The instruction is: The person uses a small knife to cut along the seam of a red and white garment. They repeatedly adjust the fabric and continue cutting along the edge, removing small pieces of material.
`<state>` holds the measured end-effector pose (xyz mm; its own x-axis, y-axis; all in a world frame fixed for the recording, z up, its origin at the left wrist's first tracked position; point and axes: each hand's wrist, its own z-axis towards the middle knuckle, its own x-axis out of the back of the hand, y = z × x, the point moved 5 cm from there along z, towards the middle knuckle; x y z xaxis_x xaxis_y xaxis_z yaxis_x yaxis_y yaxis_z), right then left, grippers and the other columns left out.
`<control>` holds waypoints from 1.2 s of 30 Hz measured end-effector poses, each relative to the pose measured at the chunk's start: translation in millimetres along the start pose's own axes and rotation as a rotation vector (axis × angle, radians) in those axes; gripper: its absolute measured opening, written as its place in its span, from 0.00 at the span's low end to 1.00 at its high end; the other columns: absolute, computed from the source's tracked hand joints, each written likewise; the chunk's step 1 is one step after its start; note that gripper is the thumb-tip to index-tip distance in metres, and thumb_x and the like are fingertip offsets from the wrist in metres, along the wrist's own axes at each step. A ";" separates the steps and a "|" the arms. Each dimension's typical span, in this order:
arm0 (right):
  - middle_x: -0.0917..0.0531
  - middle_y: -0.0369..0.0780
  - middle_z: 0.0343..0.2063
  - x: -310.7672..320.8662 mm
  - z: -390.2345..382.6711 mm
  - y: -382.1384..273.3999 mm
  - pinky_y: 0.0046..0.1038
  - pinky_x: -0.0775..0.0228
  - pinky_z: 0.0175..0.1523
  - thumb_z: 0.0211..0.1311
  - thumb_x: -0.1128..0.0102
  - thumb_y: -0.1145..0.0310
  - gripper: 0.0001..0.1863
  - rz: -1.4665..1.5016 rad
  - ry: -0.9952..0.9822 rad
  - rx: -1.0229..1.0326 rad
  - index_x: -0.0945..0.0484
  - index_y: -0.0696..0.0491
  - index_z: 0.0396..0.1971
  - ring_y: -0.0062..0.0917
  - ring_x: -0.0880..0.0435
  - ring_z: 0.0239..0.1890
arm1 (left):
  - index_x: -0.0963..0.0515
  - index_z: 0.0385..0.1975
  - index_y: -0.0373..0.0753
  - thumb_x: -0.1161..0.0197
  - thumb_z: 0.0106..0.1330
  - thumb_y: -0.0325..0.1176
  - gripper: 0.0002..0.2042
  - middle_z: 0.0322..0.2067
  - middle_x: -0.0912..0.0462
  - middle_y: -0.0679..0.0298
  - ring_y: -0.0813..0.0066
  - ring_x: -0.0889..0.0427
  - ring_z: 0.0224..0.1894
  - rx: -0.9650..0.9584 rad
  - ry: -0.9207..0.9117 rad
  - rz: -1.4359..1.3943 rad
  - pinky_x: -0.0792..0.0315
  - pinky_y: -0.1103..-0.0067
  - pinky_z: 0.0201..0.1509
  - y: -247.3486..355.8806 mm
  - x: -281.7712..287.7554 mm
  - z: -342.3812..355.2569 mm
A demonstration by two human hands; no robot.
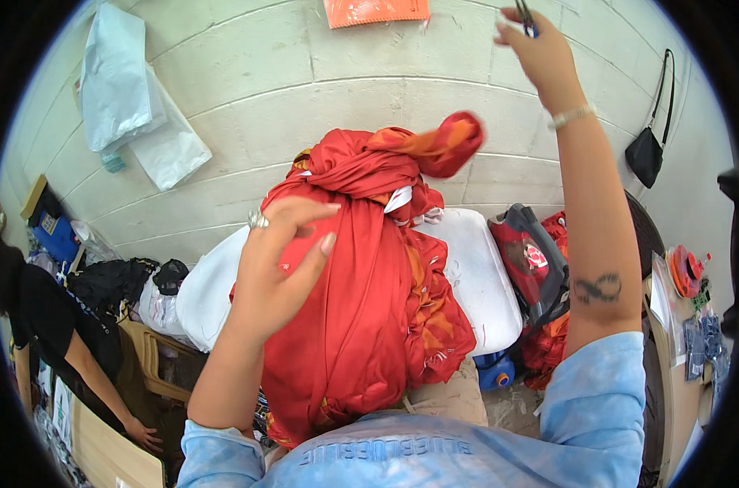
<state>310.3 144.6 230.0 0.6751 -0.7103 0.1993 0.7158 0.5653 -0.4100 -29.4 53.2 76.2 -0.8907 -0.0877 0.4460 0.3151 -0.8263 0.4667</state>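
A big heap of red fabric (pixel 337 276) with orange patterned parts lies in front of me, over a white padded surface (pixel 479 276). One twisted end of the fabric (pixel 455 146) sticks out to the right in the air, its tip blurred. My left hand (pixel 284 260), with a ring on it, is above the left side of the heap; its thumb and fingers are apart and hold nothing. High at the upper right, against the wall, my right hand (pixel 540 53) is closed on small dark snips (pixel 527 18) with a bit of blue, partly cut off by the frame's edge.
At the left a person in black (pixel 52 317) reaches down beside a brown plastic chair (pixel 150 358). A red and grey bag (pixel 528 264) stands right of the padded surface. A black pouch (pixel 646 159) and white plastic bags (pixel 125 89) hang on the wall.
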 end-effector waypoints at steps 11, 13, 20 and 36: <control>0.19 0.45 0.29 -31.0 -176.5 11.7 0.27 0.31 0.42 0.57 0.40 0.67 0.10 0.037 -0.452 -0.240 0.22 0.59 0.34 0.29 0.21 0.33 | 0.25 0.42 0.37 0.36 0.53 0.38 0.18 0.33 0.20 0.56 0.54 0.24 0.41 -0.217 -0.073 0.716 0.31 0.65 0.46 -47.7 -80.3 91.0; 0.19 0.44 0.28 -40.9 -209.9 25.2 0.26 0.31 0.41 0.58 0.40 0.69 0.10 0.089 -0.445 -0.308 0.23 0.60 0.34 0.27 0.21 0.31 | 0.26 0.43 0.38 0.36 0.52 0.42 0.21 0.32 0.19 0.55 0.54 0.23 0.40 -0.217 -0.080 0.776 0.30 0.65 0.44 -47.8 -101.3 105.2; 0.20 0.37 0.24 -55.7 -307.0 74.4 0.21 0.33 0.34 0.60 0.41 0.71 0.07 0.223 -0.250 -0.584 0.22 0.60 0.34 0.16 0.26 0.27 | 0.22 0.42 0.38 0.37 0.50 0.39 0.19 0.38 0.19 0.50 0.54 0.20 0.42 -0.013 -0.629 1.030 0.27 0.64 0.41 -68.7 -175.7 140.6; 0.23 0.32 0.23 -49.8 -324.3 108.7 0.17 0.36 0.32 0.60 0.41 0.71 0.06 0.267 -0.132 -0.673 0.23 0.58 0.32 0.12 0.29 0.26 | 0.27 0.50 0.37 0.39 0.59 0.39 0.20 0.44 0.20 0.52 0.59 0.19 0.45 0.628 -0.325 0.916 0.26 0.68 0.49 -207.2 -105.8 226.8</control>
<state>296.5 105.4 -113.1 0.8576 -0.5037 0.1044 0.2878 0.3017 -0.9089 73.9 359.8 105.6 -0.1473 -0.2886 0.9461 0.9875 -0.0970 0.1242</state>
